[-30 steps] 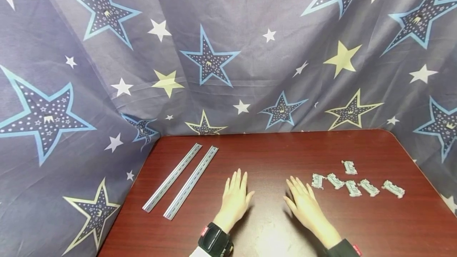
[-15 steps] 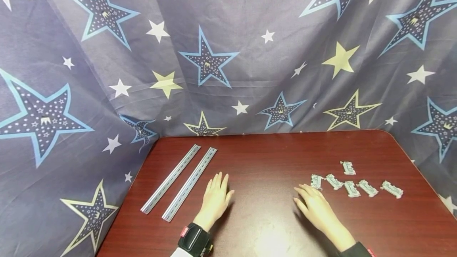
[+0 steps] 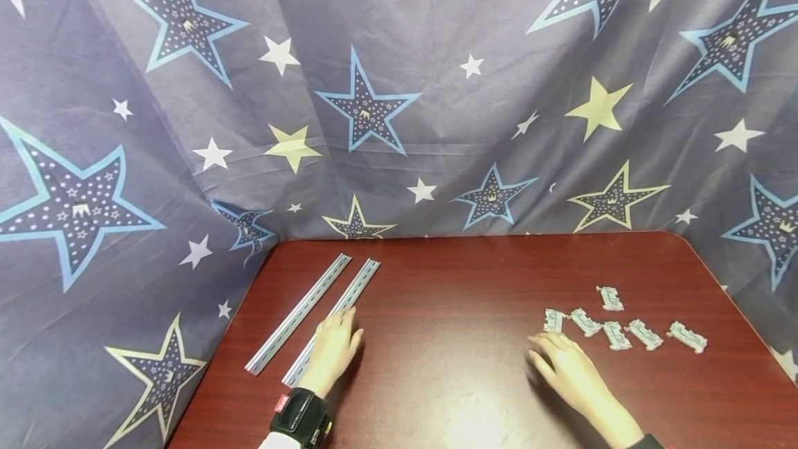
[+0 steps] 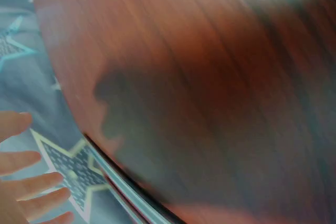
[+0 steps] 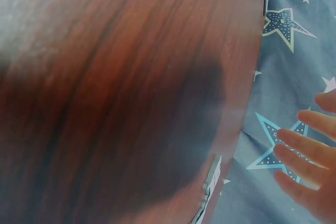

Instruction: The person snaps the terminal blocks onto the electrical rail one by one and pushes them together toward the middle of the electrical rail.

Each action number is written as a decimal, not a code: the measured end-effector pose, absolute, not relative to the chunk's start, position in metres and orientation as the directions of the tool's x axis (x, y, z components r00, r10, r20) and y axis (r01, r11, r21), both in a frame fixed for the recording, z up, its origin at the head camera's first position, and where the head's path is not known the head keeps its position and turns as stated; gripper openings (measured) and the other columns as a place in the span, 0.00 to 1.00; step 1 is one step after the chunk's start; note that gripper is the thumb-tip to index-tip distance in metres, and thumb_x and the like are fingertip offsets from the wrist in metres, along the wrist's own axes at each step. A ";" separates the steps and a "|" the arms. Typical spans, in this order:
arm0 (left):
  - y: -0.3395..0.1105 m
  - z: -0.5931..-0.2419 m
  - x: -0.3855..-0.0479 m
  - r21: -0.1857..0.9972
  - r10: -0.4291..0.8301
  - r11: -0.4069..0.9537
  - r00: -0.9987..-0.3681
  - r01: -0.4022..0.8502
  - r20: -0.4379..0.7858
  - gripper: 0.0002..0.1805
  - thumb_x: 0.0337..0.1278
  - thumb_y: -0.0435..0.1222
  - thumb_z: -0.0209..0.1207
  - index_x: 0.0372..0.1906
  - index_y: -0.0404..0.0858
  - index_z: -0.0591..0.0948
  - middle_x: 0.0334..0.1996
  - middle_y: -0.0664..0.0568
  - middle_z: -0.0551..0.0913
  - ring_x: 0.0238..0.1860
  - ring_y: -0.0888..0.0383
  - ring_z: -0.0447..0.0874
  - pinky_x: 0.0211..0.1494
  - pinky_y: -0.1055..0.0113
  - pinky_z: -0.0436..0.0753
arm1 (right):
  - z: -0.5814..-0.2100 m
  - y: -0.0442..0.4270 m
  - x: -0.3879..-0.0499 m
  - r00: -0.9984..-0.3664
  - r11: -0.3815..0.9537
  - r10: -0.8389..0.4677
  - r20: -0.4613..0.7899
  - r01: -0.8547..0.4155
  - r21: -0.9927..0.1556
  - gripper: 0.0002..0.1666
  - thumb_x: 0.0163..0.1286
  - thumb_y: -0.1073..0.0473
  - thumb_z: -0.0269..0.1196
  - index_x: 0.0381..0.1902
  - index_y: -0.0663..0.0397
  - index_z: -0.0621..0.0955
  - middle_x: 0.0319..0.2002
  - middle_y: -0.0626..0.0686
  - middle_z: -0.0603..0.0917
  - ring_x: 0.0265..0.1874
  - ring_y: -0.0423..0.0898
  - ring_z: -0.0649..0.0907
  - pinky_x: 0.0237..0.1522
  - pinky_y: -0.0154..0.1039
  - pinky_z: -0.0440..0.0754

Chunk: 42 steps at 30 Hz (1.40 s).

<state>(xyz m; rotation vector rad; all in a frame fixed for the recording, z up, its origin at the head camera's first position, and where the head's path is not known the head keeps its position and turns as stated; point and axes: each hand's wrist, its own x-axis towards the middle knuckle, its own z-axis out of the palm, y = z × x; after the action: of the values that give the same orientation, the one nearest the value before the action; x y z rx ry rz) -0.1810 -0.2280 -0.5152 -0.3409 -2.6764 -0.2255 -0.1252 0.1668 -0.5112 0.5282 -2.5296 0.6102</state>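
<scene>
Two slotted metal DIN rails lie slantwise on the table's left side: an outer rail (image 3: 299, 314) and an inner rail (image 3: 358, 285). Over the middle of the inner rail is my left hand (image 3: 332, 352), hiding part of it. Its fingers (image 4: 34, 184) look spread and fairly straight in the left wrist view; whether they touch the rail I cannot tell. My right hand (image 3: 569, 369) hovers with loose, extended fingers (image 5: 304, 148), just in front of the leftmost pale terminal block (image 3: 553, 321). It holds nothing. Several similar blocks lie further right, among them a far terminal block (image 3: 610, 298).
The reddish-brown wooden table (image 3: 449, 310) has a rounded far corner at right. Behind it and along its sides hangs a grey star-patterned cloth (image 3: 436, 123). A black strap (image 3: 301, 416) circles the left wrist.
My left hand has moved left from the table's middle to over the inner rail. My right hand has shifted right and slightly nearer me, towards the terminal blocks. Rails and blocks stay put.
</scene>
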 end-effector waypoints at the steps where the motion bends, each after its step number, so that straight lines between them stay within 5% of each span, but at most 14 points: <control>1: -0.233 -0.516 -0.182 0.101 0.192 0.961 -0.880 0.259 0.434 0.24 0.44 0.38 0.62 0.48 0.30 0.75 0.41 0.36 0.76 0.43 0.41 0.74 0.47 0.50 0.69 | -0.511 0.167 -0.124 -0.810 0.827 -0.249 0.531 -0.463 -0.318 0.14 0.48 0.63 0.65 0.35 0.60 0.80 0.34 0.55 0.80 0.36 0.52 0.79 0.40 0.50 0.73; 14: -0.269 -0.523 -0.186 0.096 0.067 0.990 -0.947 0.102 0.314 0.27 0.41 0.40 0.64 0.47 0.28 0.74 0.38 0.36 0.75 0.39 0.40 0.74 0.36 0.49 0.71 | -0.512 0.176 -0.119 -0.846 0.839 -0.213 0.488 -0.415 -0.353 0.13 0.49 0.62 0.65 0.36 0.57 0.81 0.35 0.54 0.81 0.37 0.53 0.79 0.40 0.50 0.73; 25: -0.276 -0.529 -0.185 0.124 0.017 0.991 -0.957 0.055 0.289 0.24 0.36 0.41 0.67 0.36 0.27 0.75 0.28 0.37 0.72 0.32 0.39 0.73 0.27 0.49 0.72 | -0.515 0.183 -0.116 -0.864 0.846 -0.182 0.469 -0.381 -0.374 0.12 0.50 0.63 0.64 0.35 0.58 0.81 0.33 0.51 0.81 0.35 0.51 0.80 0.40 0.48 0.73; 42: -0.280 -0.528 -0.184 0.176 0.007 0.983 -0.965 0.054 0.260 0.16 0.38 0.36 0.65 0.28 0.27 0.77 0.25 0.38 0.69 0.30 0.39 0.73 0.26 0.50 0.73 | -0.510 0.184 -0.114 -0.919 0.837 -0.157 0.363 -0.318 -0.445 0.12 0.54 0.62 0.62 0.38 0.58 0.81 0.37 0.53 0.81 0.40 0.54 0.79 0.44 0.51 0.72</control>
<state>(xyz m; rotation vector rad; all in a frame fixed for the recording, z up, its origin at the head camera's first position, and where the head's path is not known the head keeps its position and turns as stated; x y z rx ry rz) -0.1837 -0.2804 -0.5285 -0.0452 -2.8674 -0.2642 -0.1145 0.1839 -0.5098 0.3592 -2.7042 0.7334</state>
